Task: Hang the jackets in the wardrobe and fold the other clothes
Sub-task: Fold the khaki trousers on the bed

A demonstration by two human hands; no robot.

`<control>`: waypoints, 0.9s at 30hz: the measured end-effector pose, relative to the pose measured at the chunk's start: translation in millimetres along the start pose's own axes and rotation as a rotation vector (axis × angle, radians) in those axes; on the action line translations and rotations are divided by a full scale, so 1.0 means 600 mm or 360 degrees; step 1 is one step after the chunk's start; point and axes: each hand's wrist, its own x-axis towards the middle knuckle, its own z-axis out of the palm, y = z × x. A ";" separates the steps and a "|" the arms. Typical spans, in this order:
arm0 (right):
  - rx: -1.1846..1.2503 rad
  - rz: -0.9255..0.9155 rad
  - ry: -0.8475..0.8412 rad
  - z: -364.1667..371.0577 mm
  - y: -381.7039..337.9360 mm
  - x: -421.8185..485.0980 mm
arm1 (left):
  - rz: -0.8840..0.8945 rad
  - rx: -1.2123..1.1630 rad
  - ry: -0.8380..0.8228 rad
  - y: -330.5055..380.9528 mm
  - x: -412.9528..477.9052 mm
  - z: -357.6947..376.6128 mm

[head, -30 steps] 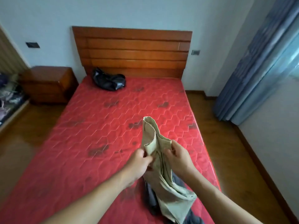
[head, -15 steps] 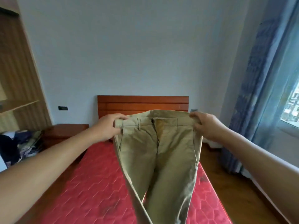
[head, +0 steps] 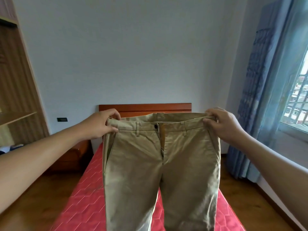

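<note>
A pair of khaki trousers [head: 146, 164] hangs in the air in front of me, front side facing me, spread flat at the waistband. My left hand [head: 101, 125] pinches the left end of the waistband. My right hand [head: 221, 125] pinches the right end. The two legs drop down over the red mattress [head: 83, 197] and run out of the bottom of the view. The fly is open below a dark button.
A wooden headboard [head: 145, 108] stands behind the trousers against the pale wall. A wooden nightstand [head: 73, 157] sits left of the bed. Wardrobe shelves [head: 15, 97] line the left edge. Blue curtains [head: 255, 97] and a window are on the right.
The trousers went from a bunched bundle low over the mattress to being held up and stretched wide by the waistband. My hands moved apart and up, and my view lifted towards the wall.
</note>
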 end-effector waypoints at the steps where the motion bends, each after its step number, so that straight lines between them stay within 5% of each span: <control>1: 0.0048 0.0022 0.0034 0.000 -0.007 -0.005 | 0.0002 -0.0004 -0.0008 -0.002 0.001 -0.005; 20: 0.0464 0.0142 0.0440 -0.009 -0.045 -0.036 | 0.0267 -0.0298 0.0218 -0.028 -0.066 -0.040; 27: 0.0411 0.0087 0.0345 0.007 -0.046 -0.054 | 0.0310 0.0125 -0.0178 -0.019 -0.060 -0.064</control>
